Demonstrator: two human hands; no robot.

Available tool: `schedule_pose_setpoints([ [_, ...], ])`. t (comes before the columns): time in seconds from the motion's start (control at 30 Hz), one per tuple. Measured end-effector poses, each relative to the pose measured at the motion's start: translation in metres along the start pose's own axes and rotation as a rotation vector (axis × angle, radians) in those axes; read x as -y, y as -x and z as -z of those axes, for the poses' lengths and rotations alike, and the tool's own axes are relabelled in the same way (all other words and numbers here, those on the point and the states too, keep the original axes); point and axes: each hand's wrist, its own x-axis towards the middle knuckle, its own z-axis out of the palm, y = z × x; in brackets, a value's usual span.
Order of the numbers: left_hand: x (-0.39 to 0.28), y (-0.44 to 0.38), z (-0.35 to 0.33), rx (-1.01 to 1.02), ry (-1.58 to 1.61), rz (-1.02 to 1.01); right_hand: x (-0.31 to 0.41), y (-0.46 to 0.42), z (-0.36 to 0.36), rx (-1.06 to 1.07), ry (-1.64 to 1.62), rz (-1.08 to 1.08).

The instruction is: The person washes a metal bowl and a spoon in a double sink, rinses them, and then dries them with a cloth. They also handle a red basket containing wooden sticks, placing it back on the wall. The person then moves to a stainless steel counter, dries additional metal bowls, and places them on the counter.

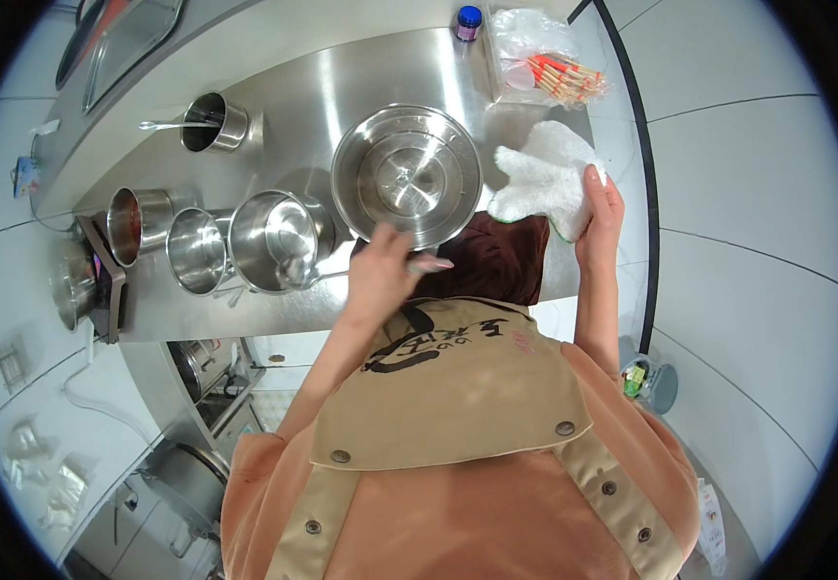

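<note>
My left hand (383, 274) is closed around the handle of a metal ladle (299, 274), whose bowl is at the near rim of a steel pot (321, 225). Behind that hand stands a wide round steel basin (406, 174) with shiny ring marks inside. My right hand (600, 206) grips a white fluffy cloth (546, 177) by its right edge, to the right of the basin. A dark red-brown cloth (509, 257) lies at the counter's near edge, between the basin and my tan apron (455, 391). Whether the ladle touches the pot is unclear.
Several steel pots (198, 250) stand left on the steel counter (288, 94); one farther back (227, 127) holds a spoon. A dark device (104, 279) stands at the left end. At the back right are a blue-capped jar (468, 23) and a clear bin (495, 69) with wrapped sticks (567, 78).
</note>
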Motion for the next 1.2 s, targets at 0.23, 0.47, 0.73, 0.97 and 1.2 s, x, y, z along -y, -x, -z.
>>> schedule_pose_setpoints([
  [0.23, -0.001, -0.037, -0.048, -0.103, -0.234, -0.389, 0.003, 0.007, 0.024, -0.066, 0.021, -0.023],
  [0.47, -0.068, -0.034, -0.013, -0.188, 0.010, -0.464, 0.003, 0.022, 0.070, -0.225, 0.083, 0.047],
  [0.73, -0.133, 0.006, 0.017, -0.086, 0.319, -0.610, 0.013, 0.080, 0.155, -0.479, 0.075, 0.184],
  [0.97, -0.116, -0.009, -0.007, 0.128, 0.845, -0.030, -0.017, 0.188, 0.197, -0.682, 0.073, 0.201],
  [1.2, -0.017, -0.069, -0.039, -0.150, 1.570, 0.540, -0.017, 0.245, 0.200, -0.685, 0.042, 0.231],
])
